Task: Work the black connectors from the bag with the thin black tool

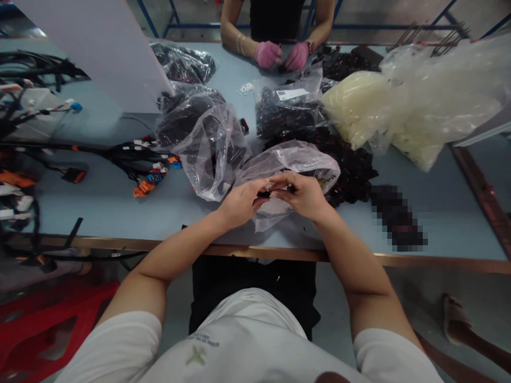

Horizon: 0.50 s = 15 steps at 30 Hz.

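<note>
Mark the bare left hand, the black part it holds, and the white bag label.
Bare left hand (241,202): head view, back.
Black part (263,194): head view, visible middle.
White bag label (293,94): head view, centre.

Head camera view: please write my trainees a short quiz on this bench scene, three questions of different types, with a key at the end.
1. Multiple choice: What colour are the gloves worn by the co-worker across the table?
A) blue
B) pink
C) white

2. True or false: The cluster of orange and blue connectors lies to the left of the camera wearer's left hand and right hand.

3. Fill in the blank: Over a clear plastic bag, the left hand holds a small ____ piece at its fingertips.

Key: 1. B; 2. true; 3. black
</note>
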Tool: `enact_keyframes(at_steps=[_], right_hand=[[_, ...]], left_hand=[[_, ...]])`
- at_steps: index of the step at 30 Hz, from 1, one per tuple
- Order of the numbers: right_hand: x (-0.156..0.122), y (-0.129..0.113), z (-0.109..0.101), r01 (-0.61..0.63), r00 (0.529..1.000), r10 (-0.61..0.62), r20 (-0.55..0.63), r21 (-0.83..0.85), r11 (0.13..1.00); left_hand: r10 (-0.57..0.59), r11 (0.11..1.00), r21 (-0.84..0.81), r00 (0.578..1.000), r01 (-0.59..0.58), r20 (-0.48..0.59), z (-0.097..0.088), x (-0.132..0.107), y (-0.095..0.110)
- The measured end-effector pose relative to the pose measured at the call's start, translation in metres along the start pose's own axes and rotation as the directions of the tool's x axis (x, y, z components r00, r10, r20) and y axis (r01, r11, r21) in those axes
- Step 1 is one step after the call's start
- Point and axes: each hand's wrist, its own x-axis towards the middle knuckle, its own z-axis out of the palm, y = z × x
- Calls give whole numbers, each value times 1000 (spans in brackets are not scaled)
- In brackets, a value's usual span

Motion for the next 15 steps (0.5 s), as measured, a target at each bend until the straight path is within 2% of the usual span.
enact_keyframes(at_steps=[2, 5, 10, 15], right_hand=[[1, 5, 1, -5, 1000, 6, -14, 84, 996], [2, 8, 2, 40, 998, -34, -55, 105, 994], [0, 7, 3, 150, 984, -150, -101, -3, 989], [-3, 4, 1, 174, 976, -188, -111, -128, 976]], left_hand=[[71, 997, 0, 997, -71, -31, 2, -1, -1], [124, 992, -10, 990, -125, -73, 3, 0, -1], [39, 999, 7, 999, -39, -28, 2, 1, -1], [-14, 999, -36, 1000, 13, -24, 1, 1, 0]])
